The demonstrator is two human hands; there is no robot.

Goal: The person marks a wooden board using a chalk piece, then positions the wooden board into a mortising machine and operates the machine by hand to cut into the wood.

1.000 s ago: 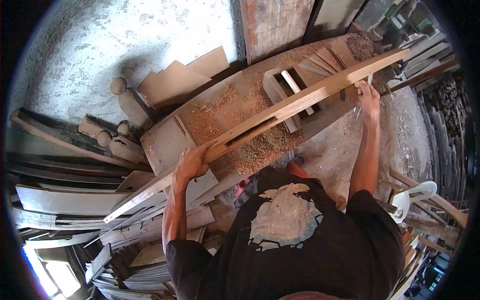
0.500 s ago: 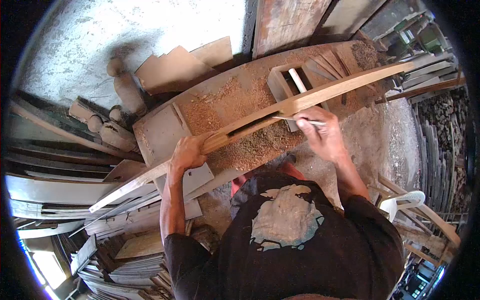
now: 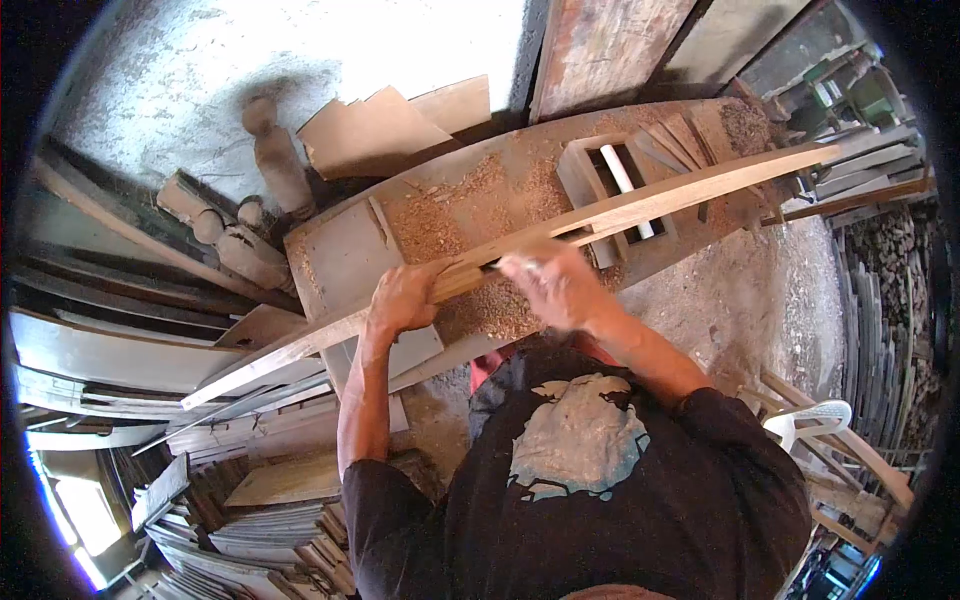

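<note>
Left hand still grips wooden beam; right hand, motion-blurred, pinches thin tool, now closer to left hand than before.

A rough white wall is brightly lit, the floor is speckled white, and a probable window is overexposed.

My left hand clasped with bent fingers, my left forearm reaching ahead; my right hand, motion-blurred and curled, was near it, my right forearm slanting inward
</note>
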